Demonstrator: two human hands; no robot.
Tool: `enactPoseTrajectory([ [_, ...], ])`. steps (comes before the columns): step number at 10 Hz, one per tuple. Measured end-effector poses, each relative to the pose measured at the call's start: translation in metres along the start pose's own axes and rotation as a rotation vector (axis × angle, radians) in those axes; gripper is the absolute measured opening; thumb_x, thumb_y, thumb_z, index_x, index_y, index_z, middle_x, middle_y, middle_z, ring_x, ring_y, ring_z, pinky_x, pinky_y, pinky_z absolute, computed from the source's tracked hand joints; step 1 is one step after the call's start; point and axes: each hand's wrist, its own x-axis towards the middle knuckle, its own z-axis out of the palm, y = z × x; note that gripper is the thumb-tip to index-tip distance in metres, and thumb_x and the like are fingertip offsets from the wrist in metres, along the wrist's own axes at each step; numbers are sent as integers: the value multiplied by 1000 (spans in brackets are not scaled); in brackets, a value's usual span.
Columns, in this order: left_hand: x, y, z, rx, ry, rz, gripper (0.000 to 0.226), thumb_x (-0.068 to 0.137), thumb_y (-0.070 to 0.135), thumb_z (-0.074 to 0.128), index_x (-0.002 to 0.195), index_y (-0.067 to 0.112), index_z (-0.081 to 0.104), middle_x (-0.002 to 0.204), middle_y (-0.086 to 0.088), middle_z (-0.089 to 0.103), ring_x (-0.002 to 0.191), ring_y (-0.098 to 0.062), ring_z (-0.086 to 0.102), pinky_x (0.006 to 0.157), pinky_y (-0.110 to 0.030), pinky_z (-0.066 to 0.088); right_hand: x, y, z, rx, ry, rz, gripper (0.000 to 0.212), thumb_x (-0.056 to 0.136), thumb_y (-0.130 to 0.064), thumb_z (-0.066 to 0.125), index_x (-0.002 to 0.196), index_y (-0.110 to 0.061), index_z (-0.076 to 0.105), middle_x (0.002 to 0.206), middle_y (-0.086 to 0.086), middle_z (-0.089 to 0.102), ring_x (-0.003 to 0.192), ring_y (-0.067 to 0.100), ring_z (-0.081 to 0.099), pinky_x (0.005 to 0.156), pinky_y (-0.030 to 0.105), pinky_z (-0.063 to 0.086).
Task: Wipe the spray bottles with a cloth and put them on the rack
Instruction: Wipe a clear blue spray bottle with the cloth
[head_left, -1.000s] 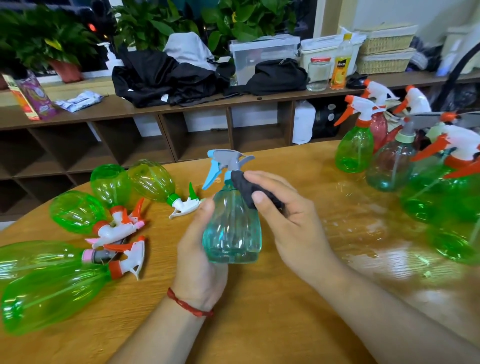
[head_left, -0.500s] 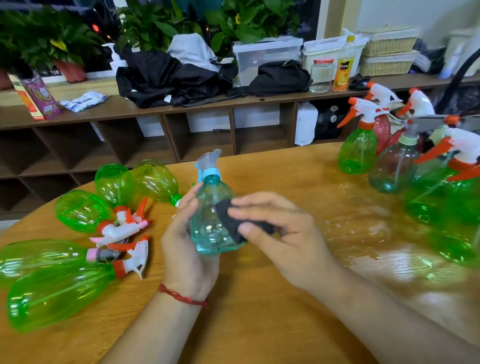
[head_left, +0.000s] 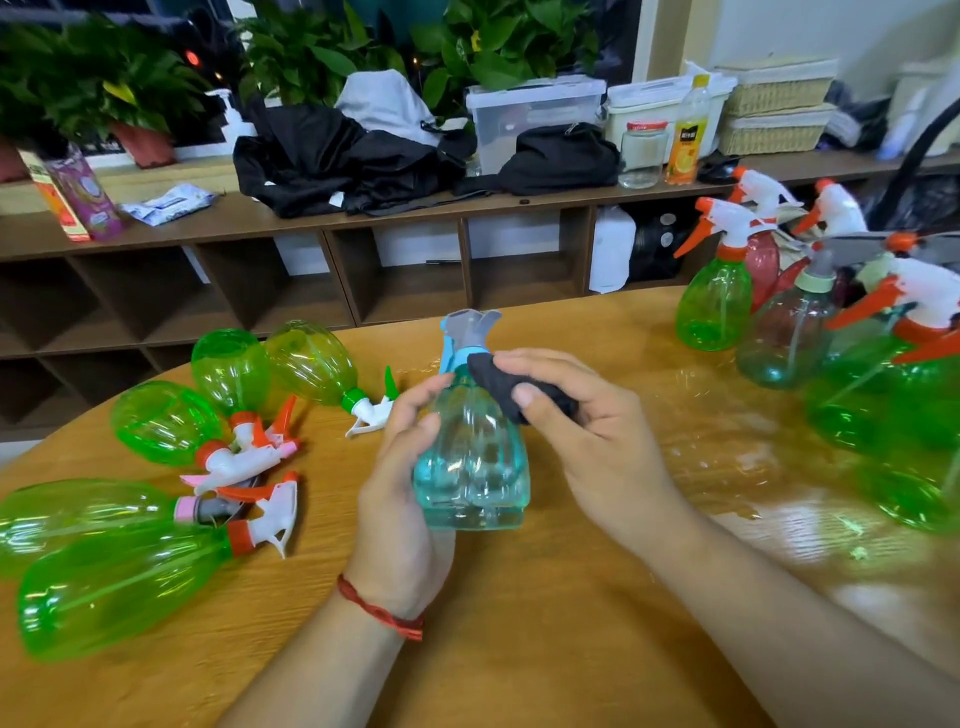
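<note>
At the wiping step, your left hand (head_left: 400, 499) grips the clear teal plastic spray bottle (head_left: 472, 467) upright over the round wooden table (head_left: 519, 649) and your right hand (head_left: 597, 441) pinches the dark cloth (head_left: 511, 384) on its shoulder; next, wipe down its body.

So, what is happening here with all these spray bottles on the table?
A person is wiping a teal spray bottle. The left hand holds it upright over the wooden table. The right hand pinches a dark cloth and presses it on the bottle's shoulder, just under the blue collar. Several green spray bottles lie on their sides at the left. More upright bottles stand at the right, but I cannot tell whether they are on a rack.
</note>
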Motion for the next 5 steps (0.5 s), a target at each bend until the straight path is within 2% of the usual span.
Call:
enactPoseTrajectory([
  [1,12,-4,-21,60,61,15,50,102,38,63,150,26,59,155,-12,57,148,-39,48,123,-68,31,-11,-2,3,-52,-49,-46,25,98,-3,69,120,-11,77,128,-5,72,128,20,65,108,27,49],
  [2,18,1,-34,37,145,-21,48,107,44,60,153,34,55,159,-9,53,150,-36,47,123,-69,31,-23,2,10,-138,-110,-99,27,94,-2,75,120,-10,78,129,-1,70,125,23,66,107,35,51],
  [3,13,11,-21,14,43,-17,51,102,50,67,151,42,56,161,-4,52,151,-30,47,125,-63,32,-20,2,7,-159,-105,-126,26,94,-3,76,120,-8,77,128,2,67,125,26,65,107,36,50],
  [4,11,13,-14,-49,1,-21,59,92,31,73,149,41,58,149,-9,62,136,-32,62,109,-52,51,-19,6,0,-126,-77,-60,28,95,-6,74,122,-14,73,126,2,66,124,28,64,107,42,51],
  [5,10,14,-10,-27,-11,60,53,98,24,68,149,37,58,142,-7,67,130,-32,66,99,-45,55,-20,2,6,30,-20,140,35,93,-8,72,124,-24,68,124,-1,71,114,22,70,95,41,58],
])
